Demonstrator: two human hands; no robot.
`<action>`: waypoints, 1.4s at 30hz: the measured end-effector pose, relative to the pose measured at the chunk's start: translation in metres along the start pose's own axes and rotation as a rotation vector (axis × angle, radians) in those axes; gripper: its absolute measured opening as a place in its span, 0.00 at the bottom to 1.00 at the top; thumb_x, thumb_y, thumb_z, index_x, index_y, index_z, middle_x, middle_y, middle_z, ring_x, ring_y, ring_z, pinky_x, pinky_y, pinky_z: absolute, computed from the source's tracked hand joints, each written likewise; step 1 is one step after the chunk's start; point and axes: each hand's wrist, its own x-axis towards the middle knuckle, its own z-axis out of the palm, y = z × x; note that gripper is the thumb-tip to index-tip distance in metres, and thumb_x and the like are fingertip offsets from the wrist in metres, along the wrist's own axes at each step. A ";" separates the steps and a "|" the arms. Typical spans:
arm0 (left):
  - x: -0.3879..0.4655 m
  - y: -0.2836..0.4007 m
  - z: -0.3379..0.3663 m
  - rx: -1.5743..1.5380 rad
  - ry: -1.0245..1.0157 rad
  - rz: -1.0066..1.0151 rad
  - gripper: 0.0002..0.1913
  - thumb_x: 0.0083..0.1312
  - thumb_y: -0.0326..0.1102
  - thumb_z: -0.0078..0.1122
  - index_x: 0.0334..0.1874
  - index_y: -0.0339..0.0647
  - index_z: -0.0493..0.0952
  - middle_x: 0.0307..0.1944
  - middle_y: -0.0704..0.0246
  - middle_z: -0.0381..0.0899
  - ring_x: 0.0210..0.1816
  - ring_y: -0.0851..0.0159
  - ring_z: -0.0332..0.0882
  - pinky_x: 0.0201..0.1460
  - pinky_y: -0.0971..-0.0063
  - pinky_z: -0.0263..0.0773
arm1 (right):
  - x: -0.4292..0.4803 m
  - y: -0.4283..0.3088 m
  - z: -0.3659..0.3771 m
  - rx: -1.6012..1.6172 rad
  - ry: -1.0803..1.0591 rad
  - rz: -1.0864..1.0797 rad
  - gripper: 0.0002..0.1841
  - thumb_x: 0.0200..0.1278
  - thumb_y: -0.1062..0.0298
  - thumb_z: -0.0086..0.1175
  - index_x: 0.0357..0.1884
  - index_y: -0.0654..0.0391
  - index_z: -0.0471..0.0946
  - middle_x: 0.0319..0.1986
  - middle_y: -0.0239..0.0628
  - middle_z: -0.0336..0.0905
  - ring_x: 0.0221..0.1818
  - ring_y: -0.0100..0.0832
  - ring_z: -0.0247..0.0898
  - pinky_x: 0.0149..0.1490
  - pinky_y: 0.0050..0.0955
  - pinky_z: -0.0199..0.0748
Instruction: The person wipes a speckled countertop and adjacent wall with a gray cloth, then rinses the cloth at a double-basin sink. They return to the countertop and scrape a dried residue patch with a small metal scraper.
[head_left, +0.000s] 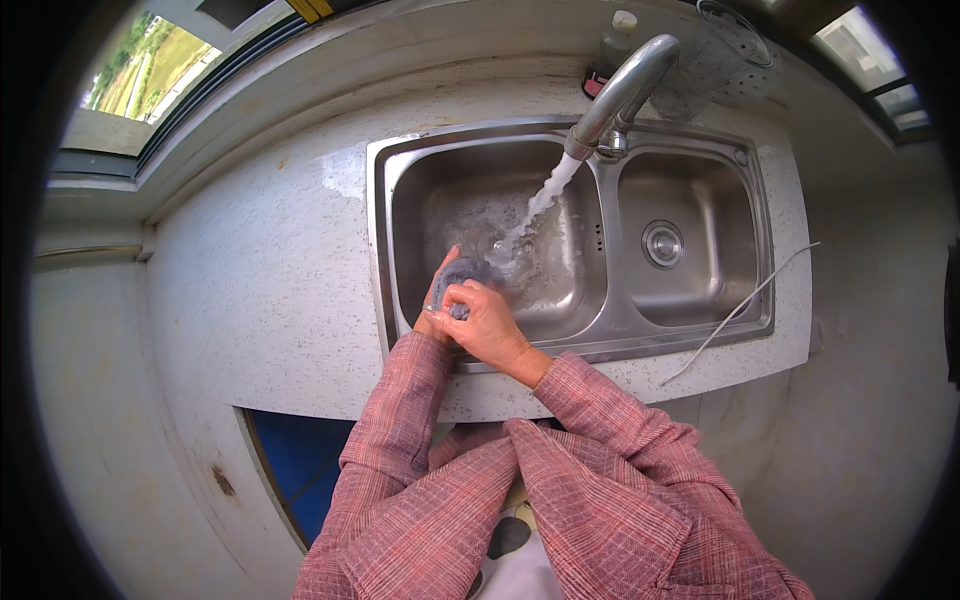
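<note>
Both my hands are over the near left part of the larger basin of a stainless steel double sink (487, 349). My left hand (438, 319) supports a wet grey cloth-like item (469, 271) from its left side and from below; most of its fingers are hidden. My right hand (484, 319) pinches a bunched part of the same item between thumb and fingers. Water (551, 191) runs from the curved metal faucet (626, 90) into the basin, just beyond the item. Bubbles and splashes show on the basin floor.
A smaller basin with a drain strainer (664, 244) lies to the right. A thin white cord (724, 322) crosses the sink's right front edge. Behind the faucet stand a bottle with a white cap (624, 21) and a clear perforated container (739, 64). A window is at the upper left.
</note>
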 end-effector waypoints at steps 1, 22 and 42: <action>0.004 -0.007 -0.008 -0.027 0.009 0.033 0.24 0.69 0.55 0.55 0.53 0.39 0.75 0.48 0.60 0.79 0.47 0.58 0.79 0.52 0.63 0.77 | -0.003 -0.004 0.005 -0.081 0.042 -0.025 0.13 0.56 0.56 0.63 0.27 0.55 0.76 0.28 0.42 0.76 0.31 0.47 0.76 0.38 0.40 0.74; 0.020 0.009 -0.017 0.391 0.502 -0.265 0.57 0.59 0.55 0.66 0.78 0.57 0.30 0.78 0.55 0.37 0.74 0.33 0.40 0.63 0.25 0.50 | 0.047 0.185 -0.011 -0.320 -0.126 0.717 0.32 0.51 0.69 0.65 0.61 0.57 0.69 0.60 0.55 0.68 0.49 0.55 0.77 0.49 0.48 0.78; -0.007 0.027 -0.009 -0.143 -0.219 -0.183 0.23 0.70 0.54 0.51 0.48 0.38 0.77 0.43 0.61 0.82 0.42 0.59 0.82 0.47 0.67 0.79 | -0.002 -0.015 0.003 -0.163 -0.144 -0.028 0.16 0.50 0.54 0.65 0.35 0.57 0.82 0.38 0.45 0.69 0.40 0.45 0.75 0.44 0.41 0.76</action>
